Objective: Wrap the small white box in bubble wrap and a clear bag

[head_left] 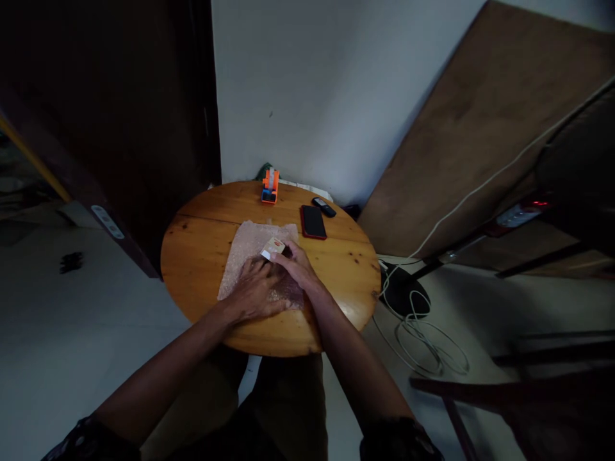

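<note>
A sheet of bubble wrap (235,262) lies spread on the round wooden table (350,269). My left hand (254,291) rests flat on the sheet with its fingers stretched out, holding nothing. Just beyond those fingertips, my right hand (298,264) grips a small pale box (273,247) with an orange-red mark on its top. The thumb lies along the near side of the box, while the other fingers are partly hidden behind it. The box is over the upper middle of the bubble wrap; whether it touches the sheet is unclear.
An orange tape dispenser (270,186) stands at the table's far edge. To the right lie a phone in a red case (314,222) and a small black handset (323,207). A coiled white cable (423,339) is on the floor, near a dark chair (480,392).
</note>
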